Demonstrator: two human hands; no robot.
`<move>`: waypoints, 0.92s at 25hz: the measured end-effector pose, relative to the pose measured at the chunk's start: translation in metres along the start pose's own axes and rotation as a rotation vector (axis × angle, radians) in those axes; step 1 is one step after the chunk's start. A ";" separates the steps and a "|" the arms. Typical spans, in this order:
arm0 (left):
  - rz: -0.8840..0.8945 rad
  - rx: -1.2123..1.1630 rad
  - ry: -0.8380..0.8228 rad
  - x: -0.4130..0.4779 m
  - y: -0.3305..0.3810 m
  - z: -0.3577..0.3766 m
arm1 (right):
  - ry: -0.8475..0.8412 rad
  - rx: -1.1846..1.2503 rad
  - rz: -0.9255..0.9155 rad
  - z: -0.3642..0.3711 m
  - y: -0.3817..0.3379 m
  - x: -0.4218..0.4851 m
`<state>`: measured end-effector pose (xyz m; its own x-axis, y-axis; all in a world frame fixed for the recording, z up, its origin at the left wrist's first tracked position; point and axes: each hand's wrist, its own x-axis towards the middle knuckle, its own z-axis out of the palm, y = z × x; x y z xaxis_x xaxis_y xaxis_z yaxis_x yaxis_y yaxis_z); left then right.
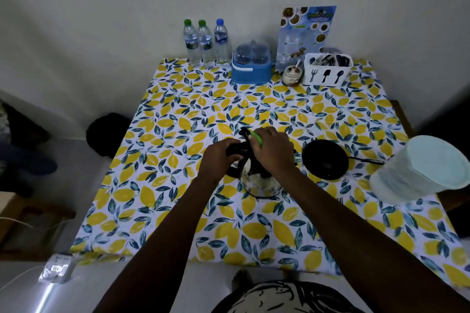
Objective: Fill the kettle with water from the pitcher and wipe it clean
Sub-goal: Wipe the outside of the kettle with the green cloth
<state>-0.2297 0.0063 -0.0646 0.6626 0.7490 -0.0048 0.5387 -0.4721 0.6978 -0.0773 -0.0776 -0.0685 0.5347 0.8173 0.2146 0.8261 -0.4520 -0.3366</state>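
Glass kettle (259, 183) near the middle of the tabletop (330, 119), off its round black base (324, 159), which lies just to its right with a cord running toward the right edge. The left hand (220, 157) is closed around the kettle's black handle at the left of the body. The right hand (272, 151) rests over the kettle's top with the fingers curled; a strip of green (256, 139) shows at the fingertips, either a part of the lid or a small cloth, and which it is cannot be told. A black part, apparently the lid, rises between the two hands.

A pale, ribbed pitcher (419, 168) stands at the right edge of the tabletop, well apart from both hands and held by neither. The water level inside the kettle cannot be read.

Judged stage: the hands are working the lid, either opening it ahead of pouring or wiping around it; the filling cannot be confirmed as done, and setting the kettle back on its base likely remains.

Three water bottles (206, 42), a blue container (251, 66) and a white cutlery holder (328, 68) line the far edge.
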 end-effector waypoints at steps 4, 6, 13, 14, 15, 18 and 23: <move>-0.028 0.017 -0.045 0.004 0.000 -0.001 | 0.087 -0.078 -0.209 0.009 0.016 -0.038; -0.040 0.029 -0.051 0.006 0.000 -0.002 | 0.099 -0.042 -0.279 0.007 0.020 -0.041; 0.016 0.148 -0.287 0.010 0.028 0.000 | -0.516 0.546 0.431 -0.018 0.027 0.063; 0.038 0.182 -0.295 0.009 0.032 0.007 | -0.567 0.603 0.485 -0.018 0.036 0.067; 0.037 0.208 -0.265 0.010 0.031 0.015 | -0.614 0.626 0.515 -0.017 0.044 0.069; -0.014 0.239 -0.210 0.019 0.019 0.036 | -0.673 0.673 0.582 -0.018 0.070 0.069; -0.026 0.241 -0.207 0.020 0.023 0.032 | -0.610 1.150 0.633 -0.021 0.118 0.019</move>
<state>-0.1874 -0.0044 -0.0712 0.7255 0.6633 -0.1832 0.6480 -0.5690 0.5062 0.0340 -0.1232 -0.0846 0.3488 0.7479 -0.5648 -0.2704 -0.4967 -0.8247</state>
